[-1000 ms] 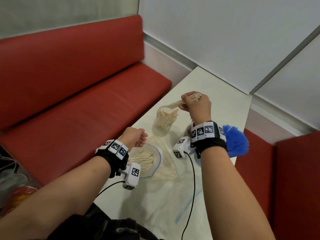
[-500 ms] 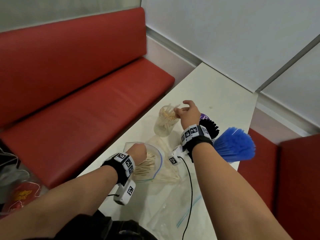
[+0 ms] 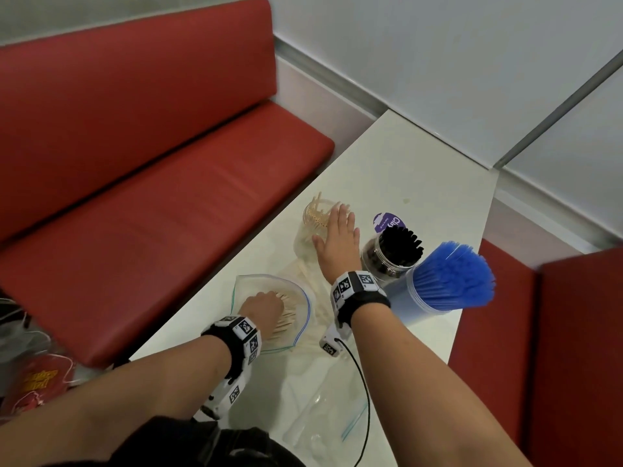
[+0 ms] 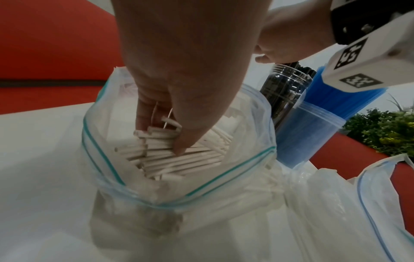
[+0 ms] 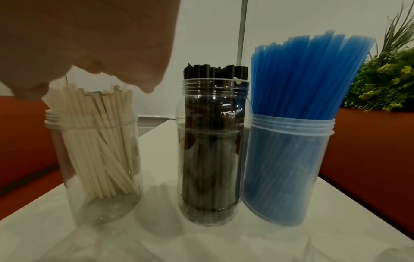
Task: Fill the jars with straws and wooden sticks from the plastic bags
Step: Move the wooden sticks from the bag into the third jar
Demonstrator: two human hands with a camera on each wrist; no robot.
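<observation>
Step in hand, by judgement: transfer of pale wooden sticks (image 4: 179, 152) from the clear zip-top plastic bag with the teal seal (image 4: 107, 159) to the clear plastic jar part-filled with sticks (image 5: 94, 159).

Left hand (image 4: 179, 85) inside the bag mouth, fingers curled round a bundle of sticks, bag lying on the white counter (image 3: 421, 183).

Right hand (image 3: 337, 244) flat, fingers straight and spread, palm over the standing stick ends at the jar mouth; holding nothing.

Beside it, clear jar packed with black straws (image 5: 212, 141) and clear jar packed with blue straws (image 5: 291, 150), both apparently full. Second, emptied bag (image 3: 323, 423) near the counter edge.

Next move calls for lifting the bundle clear of the bag, aligning it upright, right hand off the jar mouth. Risk: sticks snagging the seal or splaying.
</observation>
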